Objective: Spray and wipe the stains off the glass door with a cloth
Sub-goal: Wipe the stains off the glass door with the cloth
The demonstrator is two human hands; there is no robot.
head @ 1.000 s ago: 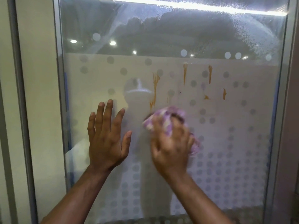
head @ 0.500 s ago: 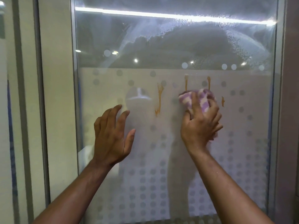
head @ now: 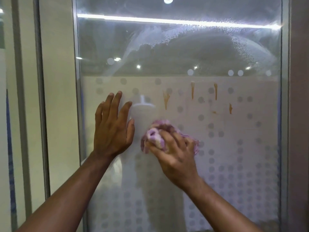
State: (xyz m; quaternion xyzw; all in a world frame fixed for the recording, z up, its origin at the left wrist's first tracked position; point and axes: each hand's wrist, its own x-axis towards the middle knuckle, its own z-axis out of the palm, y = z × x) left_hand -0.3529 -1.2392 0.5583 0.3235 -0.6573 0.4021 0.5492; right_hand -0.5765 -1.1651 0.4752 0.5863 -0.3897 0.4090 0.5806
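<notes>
**Glass door** [head: 234, 164]: upright pane in a grey metal frame [head: 77, 114], filling the view ahead of both hands. Its lower part carries rows of frosted dots [head: 230, 174], packed closer below the hands.

**Stains** [head: 192, 91]: orange-brown marks on the glass, above and to the right of the right hand, apart from the cloth. Three are long drips in a row. A shorter drip and a small smudge lie lower, to their right.

**Cloth** [head: 155, 136]: pink and white, bunched, against the pane just right of the left hand and below the leftmost drip.

**Right hand** [head: 173, 153]: fingers curled over the cloth, gripping it and pressing it to the glass.

**Left hand** [head: 112, 129]: fingers straight and spread, holding nothing, palm turned to the glass. Whether the palm touches cannot be told.

**Spray film** [head: 167, 34]: whitish droplets and curved wipe marks across the upper pane, high above both hands.

**Light strip** [head: 167, 20]: bright reflected line near the top of the pane.

**Wall panel** [head: 56, 97]: pale, left of the left hand, beyond the frame.
</notes>
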